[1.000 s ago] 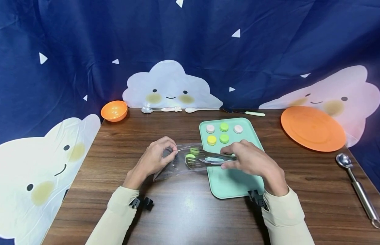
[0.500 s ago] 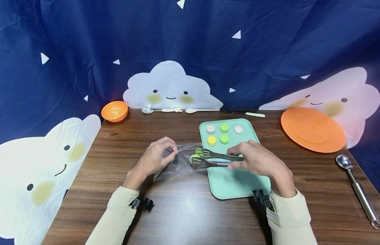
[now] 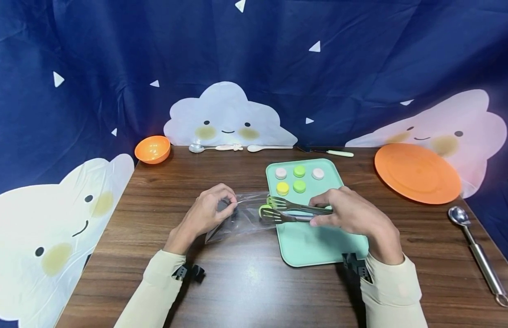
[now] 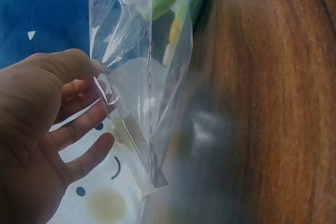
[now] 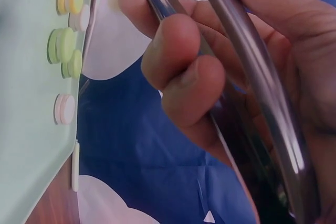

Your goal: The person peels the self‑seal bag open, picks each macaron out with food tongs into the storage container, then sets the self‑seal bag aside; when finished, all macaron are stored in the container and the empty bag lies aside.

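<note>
Head view, centre frame: the left hand [image 3: 205, 214] pinches the mouth of a clear plastic bag [image 3: 241, 217] lying on the desk [image 3: 237, 282], fingers curled round its edge. The right hand [image 3: 352, 214] grips metal tongs [image 3: 297, 212], fingers wrapped on both arms, tips at the bag's opening with a green-and-yellow macaron [image 3: 265, 210] between them, right at the left rim of the mint tray [image 3: 319, 241]. Left wrist view shows green and yellow pieces [image 4: 168, 9] inside the bag, top of frame. Five macarons sit on the tray's upper part: white [image 3: 281, 173], green [image 3: 299, 171], white [image 3: 318, 173], yellow [image 3: 282, 187], green [image 3: 299, 186]. By that count, bagging looks begun, most pieces left.
</note>
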